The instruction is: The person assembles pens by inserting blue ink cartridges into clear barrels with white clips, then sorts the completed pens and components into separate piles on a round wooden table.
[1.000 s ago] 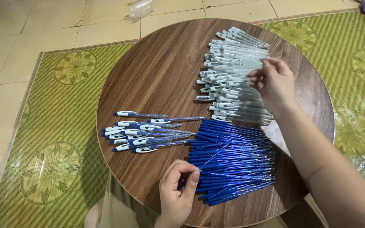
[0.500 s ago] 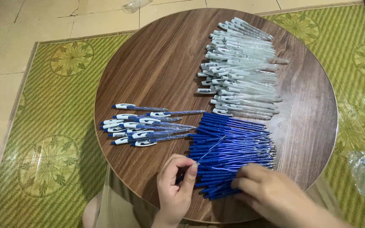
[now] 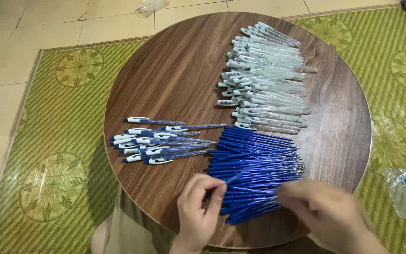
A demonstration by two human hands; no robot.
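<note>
Both hands sit at the bottom of the frame, close together over the near edge of the pile of blue pen refills (image 3: 254, 169). Left hand (image 3: 198, 209) is pinched on a blue refill at the pile's lower left. Right hand (image 3: 323, 209) is blurred at the pile's lower right, touching the refills; its grip cannot be told. Left of the pile lie assembled blue-and-white pens (image 3: 158, 141); above it, toward the upper right, a heap of clear pen barrels (image 3: 266, 80). All rest on a round wooden table (image 3: 175, 70), standing on a green patterned mat (image 3: 52, 141) over pale floor tiles (image 3: 5, 28).
</note>
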